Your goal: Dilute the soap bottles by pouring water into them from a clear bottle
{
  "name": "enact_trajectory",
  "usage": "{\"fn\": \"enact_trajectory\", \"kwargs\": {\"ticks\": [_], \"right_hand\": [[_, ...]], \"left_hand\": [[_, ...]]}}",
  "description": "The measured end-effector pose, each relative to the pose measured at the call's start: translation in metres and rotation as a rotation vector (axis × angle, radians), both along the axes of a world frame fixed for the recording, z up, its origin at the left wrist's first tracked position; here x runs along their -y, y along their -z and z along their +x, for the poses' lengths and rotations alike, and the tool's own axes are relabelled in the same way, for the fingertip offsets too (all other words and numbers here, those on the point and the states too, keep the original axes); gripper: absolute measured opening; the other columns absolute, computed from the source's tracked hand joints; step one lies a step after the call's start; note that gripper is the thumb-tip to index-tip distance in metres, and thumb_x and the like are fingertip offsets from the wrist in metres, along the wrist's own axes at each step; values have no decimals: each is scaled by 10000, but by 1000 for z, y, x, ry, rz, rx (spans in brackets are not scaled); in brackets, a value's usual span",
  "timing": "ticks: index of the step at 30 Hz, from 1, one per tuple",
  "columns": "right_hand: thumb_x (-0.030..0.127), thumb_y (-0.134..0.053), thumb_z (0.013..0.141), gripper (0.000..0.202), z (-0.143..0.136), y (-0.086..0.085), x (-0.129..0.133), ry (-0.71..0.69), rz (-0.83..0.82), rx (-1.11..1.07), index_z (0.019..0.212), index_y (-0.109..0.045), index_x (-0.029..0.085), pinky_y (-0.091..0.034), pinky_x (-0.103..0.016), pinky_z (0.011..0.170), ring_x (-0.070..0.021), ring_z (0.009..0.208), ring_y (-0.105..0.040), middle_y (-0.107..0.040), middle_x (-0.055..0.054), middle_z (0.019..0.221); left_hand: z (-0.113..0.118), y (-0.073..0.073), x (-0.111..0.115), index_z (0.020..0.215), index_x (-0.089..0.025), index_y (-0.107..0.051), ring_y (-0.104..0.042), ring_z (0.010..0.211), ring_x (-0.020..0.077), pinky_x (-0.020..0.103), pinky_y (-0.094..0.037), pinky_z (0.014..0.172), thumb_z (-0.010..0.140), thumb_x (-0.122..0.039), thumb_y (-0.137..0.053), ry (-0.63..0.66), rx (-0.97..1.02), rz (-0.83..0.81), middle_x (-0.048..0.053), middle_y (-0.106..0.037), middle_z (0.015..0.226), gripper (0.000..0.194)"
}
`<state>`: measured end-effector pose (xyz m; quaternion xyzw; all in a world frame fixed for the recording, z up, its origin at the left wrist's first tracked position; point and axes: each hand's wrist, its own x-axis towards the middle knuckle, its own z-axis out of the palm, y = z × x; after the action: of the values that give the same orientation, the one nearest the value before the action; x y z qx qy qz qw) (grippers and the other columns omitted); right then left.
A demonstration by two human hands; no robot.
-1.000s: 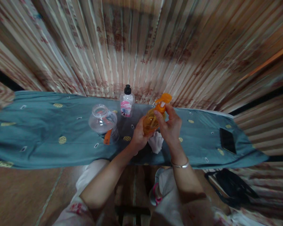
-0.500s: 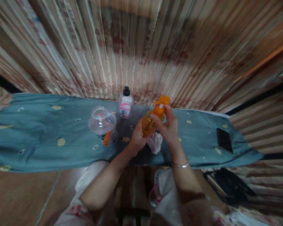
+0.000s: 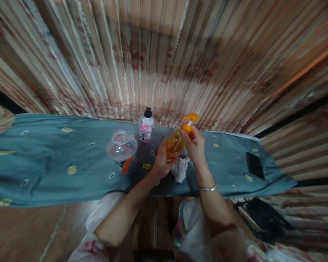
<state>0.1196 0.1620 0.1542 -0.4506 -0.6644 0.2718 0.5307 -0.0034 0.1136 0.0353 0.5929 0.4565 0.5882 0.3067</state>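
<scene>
A clear pump bottle [image 3: 175, 144] of amber colour, with an orange pump top [image 3: 190, 117], is held tilted to the right above the cloth-covered table. My left hand [image 3: 163, 162] is closed round its lower part. At the neck, the fingers of my right hand [image 3: 194, 142] grip the orange collar just under the pump head. A crumpled white cloth or tissue [image 3: 180, 169] lies on the table below the bottle, between my forearms. Beyond my left hand stands a clear squeeze bottle [image 3: 146, 130] with a black cap and pink label.
A wide clear plastic jar [image 3: 122, 151] with an open mouth and an orange patch stands on the left. A dark phone [image 3: 255, 165] lies on the right of the teal tablecloth [image 3: 49, 153]. Curtains [image 3: 158, 65] hang behind. A black bag [image 3: 265, 218] is below on the right.
My right hand has shifted from the bottle's shoulder to its orange collar, uncovering more of the amber body. The pump top has turned slightly. The whole view has tilted up a little.
</scene>
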Motion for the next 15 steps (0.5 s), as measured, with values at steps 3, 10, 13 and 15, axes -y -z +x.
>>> {"fn": "enact_trajectory", "kwargs": {"ticks": [3, 10, 13, 15], "right_hand": [[626, -639, 842, 414, 1, -4, -9, 13, 0, 2, 932, -643, 222, -427, -299, 672, -156, 696, -541, -645, 11, 771], [689, -623, 811, 507, 4, -12, -40, 136, 106, 43, 960, -665, 206, -451, -340, 756, -187, 768, -583, -697, -32, 870], [701, -608, 812, 527, 7, -12, -56, 156, 123, 55, 1002, -668, 213, -474, -361, 807, -216, 845, -622, -724, -52, 934], [711, -602, 808, 550, 9, -12, -67, 182, 122, 73, 1022, -672, 209, -486, -377, 830, -233, 869, -637, -734, -68, 953]], "left_hand": [[0, 3, 0, 1575, -241, -295, -340, 1526, 386, 630, -274, 1252, 831, -356, -773, -7, -43, 32, 169, -381, 1625, 892], [5, 7, -5, 1559, -220, -337, -324, 1536, 373, 616, -238, 1275, 829, -343, -758, 5, -78, 38, 159, -397, 1617, 852], [8, 9, -4, 1539, -182, -382, -354, 1518, 408, 646, -274, 1254, 822, -374, -757, 23, -85, -10, 194, -405, 1604, 831], [9, 10, -3, 1530, -185, -404, -377, 1505, 417, 656, -296, 1243, 822, -349, -749, 34, -89, -17, 201, -415, 1598, 805]]}}
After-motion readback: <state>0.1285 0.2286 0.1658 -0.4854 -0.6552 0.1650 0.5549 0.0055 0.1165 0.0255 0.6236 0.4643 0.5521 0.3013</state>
